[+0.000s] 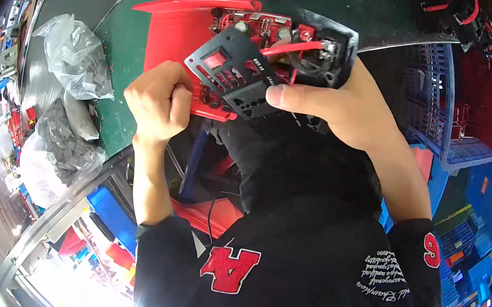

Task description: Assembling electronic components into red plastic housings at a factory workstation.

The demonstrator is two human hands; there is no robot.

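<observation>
Handling the black panel well looks like a matter of wire control: support it near its edge, tilt it slowly, and leave slack so nothing tugs on the circuit board behind it. I'd watch the thick red cable running to the black end piece; it looks stiff enough to swing the panel off line. Avoid pressing on the red switch or leaning on the board parts, and check for pinched leads before any edge gets seated. Panel sits tilted over the red housing, which lies by the near edge of the green bench, roughly in front of the chest. Right hand is clamped on the panel: thumb flat across its lower right corner, other fingers hidden behind the black end piece, forearm slanting up from lower right. Left hand is curled at the housing's near left edge, knuckles up, fingers folded in, forearm nearly vertical. Can't tell whether it grips anything; the fingertips are out of sight.
</observation>
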